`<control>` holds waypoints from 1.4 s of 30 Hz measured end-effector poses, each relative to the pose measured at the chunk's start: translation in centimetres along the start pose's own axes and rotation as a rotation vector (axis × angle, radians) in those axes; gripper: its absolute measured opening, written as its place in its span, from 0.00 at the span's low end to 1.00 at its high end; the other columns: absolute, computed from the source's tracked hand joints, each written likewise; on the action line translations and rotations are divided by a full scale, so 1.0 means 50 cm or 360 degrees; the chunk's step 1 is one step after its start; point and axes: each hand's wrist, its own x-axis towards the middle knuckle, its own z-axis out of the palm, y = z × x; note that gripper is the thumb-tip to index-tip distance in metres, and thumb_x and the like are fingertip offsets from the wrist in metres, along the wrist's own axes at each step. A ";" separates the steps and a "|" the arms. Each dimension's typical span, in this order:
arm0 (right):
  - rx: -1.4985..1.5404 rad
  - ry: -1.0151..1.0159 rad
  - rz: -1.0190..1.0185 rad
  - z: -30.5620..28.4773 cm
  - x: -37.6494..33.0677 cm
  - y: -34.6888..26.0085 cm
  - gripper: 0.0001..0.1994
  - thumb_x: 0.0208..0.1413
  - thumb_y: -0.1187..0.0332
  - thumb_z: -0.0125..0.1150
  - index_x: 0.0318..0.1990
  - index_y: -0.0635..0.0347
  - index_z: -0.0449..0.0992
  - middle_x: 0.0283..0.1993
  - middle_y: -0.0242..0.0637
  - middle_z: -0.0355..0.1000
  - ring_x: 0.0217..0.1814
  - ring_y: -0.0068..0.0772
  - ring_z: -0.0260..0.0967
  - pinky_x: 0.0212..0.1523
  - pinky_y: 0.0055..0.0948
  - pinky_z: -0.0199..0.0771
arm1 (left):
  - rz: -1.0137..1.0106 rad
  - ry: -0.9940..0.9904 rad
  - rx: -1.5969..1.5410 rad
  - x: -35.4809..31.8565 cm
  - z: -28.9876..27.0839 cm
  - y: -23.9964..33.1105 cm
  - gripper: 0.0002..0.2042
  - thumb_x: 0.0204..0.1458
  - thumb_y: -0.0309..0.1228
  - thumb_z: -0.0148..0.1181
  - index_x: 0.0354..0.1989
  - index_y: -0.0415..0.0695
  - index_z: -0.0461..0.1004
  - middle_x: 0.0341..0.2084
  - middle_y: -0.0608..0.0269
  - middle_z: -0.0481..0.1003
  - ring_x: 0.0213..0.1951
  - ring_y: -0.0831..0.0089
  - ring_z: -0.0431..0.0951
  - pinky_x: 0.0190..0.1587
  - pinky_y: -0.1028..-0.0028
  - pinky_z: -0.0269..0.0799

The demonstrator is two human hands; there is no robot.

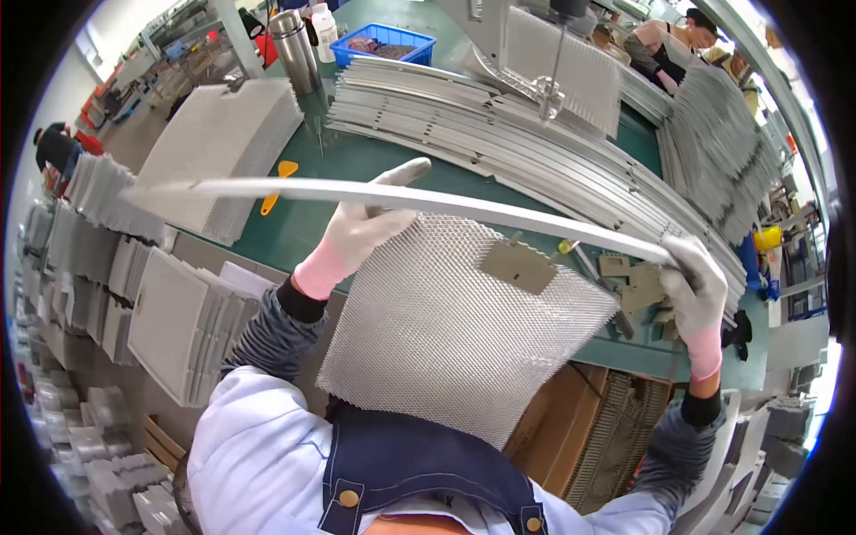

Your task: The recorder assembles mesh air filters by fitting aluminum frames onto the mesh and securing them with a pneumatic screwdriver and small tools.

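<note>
While both white-gloved hands grip a long pale metal strip [428,201], left hand [361,227] closed mid-length, right hand [695,285] clamped at its end, a silvery expanded-mesh sheet [455,330] sits underneath on the green table [294,223].

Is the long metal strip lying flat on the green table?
No, the long metal strip is lifted above the green table, held by the left hand and the right hand.
</note>
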 end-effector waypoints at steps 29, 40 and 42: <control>0.0046 -0.1383 -0.0264 0.294 0.243 -0.301 0.18 0.60 0.59 0.56 0.45 0.69 0.73 0.25 0.37 0.64 0.28 0.26 0.61 0.33 0.29 0.65 | -0.0013 0.0236 -0.0101 -0.161 -0.024 0.129 0.15 0.57 0.29 0.58 0.49 0.34 0.74 0.35 0.68 0.78 0.37 0.86 0.72 0.41 0.80 0.70; -0.0271 -0.1498 0.0028 0.259 0.247 -0.361 0.11 0.55 0.70 0.59 0.41 0.70 0.74 0.28 0.28 0.66 0.30 0.16 0.60 0.33 0.22 0.65 | 0.0029 0.0234 -0.0370 -0.168 -0.044 0.118 0.16 0.58 0.31 0.58 0.52 0.38 0.74 0.42 0.67 0.77 0.44 0.81 0.73 0.50 0.77 0.68; -0.0137 -0.1446 0.0108 0.239 0.237 -0.318 0.12 0.53 0.70 0.60 0.42 0.69 0.75 0.26 0.30 0.66 0.29 0.17 0.61 0.33 0.22 0.65 | 0.0092 0.0155 -0.0415 -0.167 -0.066 0.105 0.19 0.58 0.32 0.57 0.55 0.36 0.72 0.45 0.65 0.76 0.47 0.79 0.72 0.54 0.75 0.65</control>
